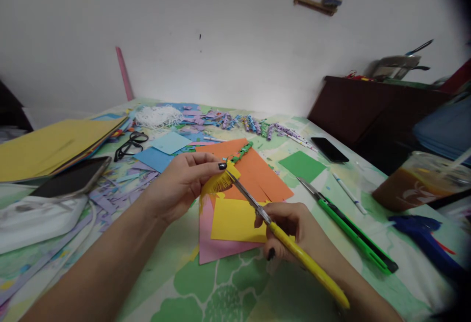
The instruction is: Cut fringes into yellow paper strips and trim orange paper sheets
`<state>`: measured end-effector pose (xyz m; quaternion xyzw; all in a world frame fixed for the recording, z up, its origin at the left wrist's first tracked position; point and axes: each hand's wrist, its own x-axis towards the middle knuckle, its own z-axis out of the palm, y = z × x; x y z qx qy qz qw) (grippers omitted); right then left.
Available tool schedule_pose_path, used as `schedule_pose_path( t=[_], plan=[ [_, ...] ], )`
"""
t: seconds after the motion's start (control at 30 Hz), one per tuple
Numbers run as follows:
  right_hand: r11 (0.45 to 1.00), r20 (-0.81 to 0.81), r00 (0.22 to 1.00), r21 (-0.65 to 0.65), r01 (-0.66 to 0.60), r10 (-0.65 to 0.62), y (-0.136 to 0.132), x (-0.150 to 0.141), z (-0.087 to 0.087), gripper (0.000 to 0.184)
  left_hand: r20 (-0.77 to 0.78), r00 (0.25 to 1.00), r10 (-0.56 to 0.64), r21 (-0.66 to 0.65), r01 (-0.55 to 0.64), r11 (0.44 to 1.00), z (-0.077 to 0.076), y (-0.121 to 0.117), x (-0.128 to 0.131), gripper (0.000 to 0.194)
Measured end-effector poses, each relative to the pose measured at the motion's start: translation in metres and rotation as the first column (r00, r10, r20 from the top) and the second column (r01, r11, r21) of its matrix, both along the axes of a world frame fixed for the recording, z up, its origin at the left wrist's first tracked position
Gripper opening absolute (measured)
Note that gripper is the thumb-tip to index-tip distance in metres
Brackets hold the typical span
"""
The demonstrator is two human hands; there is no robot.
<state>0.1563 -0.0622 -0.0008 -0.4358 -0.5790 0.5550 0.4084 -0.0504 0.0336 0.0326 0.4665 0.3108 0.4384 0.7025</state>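
Between the thumb and fingers of my left hand (pixel 191 177) is a yellow paper strip (pixel 218 180) cut into a fringe along its lower edge. My right hand (pixel 289 226) grips yellow-handled scissors (pixel 290 243), whose blade tips meet the strip's right end. Whether the blades are fully closed is too small to tell. Under the hands lie an orange paper sheet (pixel 253 170), a yellow paper rectangle (pixel 235 220) and a pink paper sheet (pixel 206 251). A curled green paper piece (pixel 243 152) rests on the orange sheet, just beyond the strip.
Right of my right hand lies a green utility knife (pixel 353 231), blade out. Beyond it are a blue glue gun (pixel 427 238), an iced drink cup (pixel 415 184) and a black phone (pixel 329 149). Glasses (pixel 130 145), another phone (pixel 69 177) and paper scraps (pixel 128 179) cover the left.
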Motion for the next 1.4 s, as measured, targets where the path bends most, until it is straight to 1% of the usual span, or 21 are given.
schedule_pose_path(
  t=[0.2, 0.37, 0.8, 0.93, 1.1, 1.23, 1.4],
  plan=[
    [1.0, -0.011, 1.0, 0.015, -0.006, 0.006, 0.0006, 0.0009, 0.0002, 0.043, -0.014, 1.0, 0.016, 0.0, -0.016, 1.0, -0.0008, 0.0006, 0.0003, 0.009],
    [1.0, 0.025, 1.0, 0.019, 0.015, -0.016, 0.0008, 0.0009, 0.0, 0.043, -0.02, 0.999, 0.026, 0.012, -0.026, 1.0, -0.0007, -0.0003, 0.0013, 0.01],
    [1.0, 0.006, 1.0, -0.003, 0.001, -0.001, 0.0008, -0.0005, 0.0029, 0.048, -0.025, 0.999, 0.031, 0.008, -0.031, 0.999, 0.0001, -0.001, 0.0015, 0.011],
    [1.0, 0.004, 1.0, 0.016, 0.01, -0.011, 0.0001, -0.0009, 0.0024, 0.045, -0.031, 0.999, 0.036, 0.019, -0.035, 0.999, -0.0007, -0.0009, 0.0007, 0.011],
    [1.0, 0.015, 1.0, -0.01, 0.012, -0.012, 0.0005, -0.0004, 0.0016, 0.045, -0.029, 0.999, 0.031, 0.013, -0.031, 0.999, -0.0014, -0.0006, 0.001, 0.011],
    [1.0, 0.043, 0.999, -0.002, 0.02, -0.02, 0.0005, -0.0005, 0.0018, 0.045, -0.033, 0.999, 0.027, 0.019, -0.026, 0.999, -0.0012, -0.0001, 0.0014, 0.011],
    [1.0, 0.024, 1.0, -0.008, 0.019, -0.019, 0.0005, -0.0004, 0.0011, 0.042, -0.023, 0.999, 0.026, 0.005, -0.026, 1.0, -0.0007, -0.0004, 0.0014, 0.01]
  ],
)
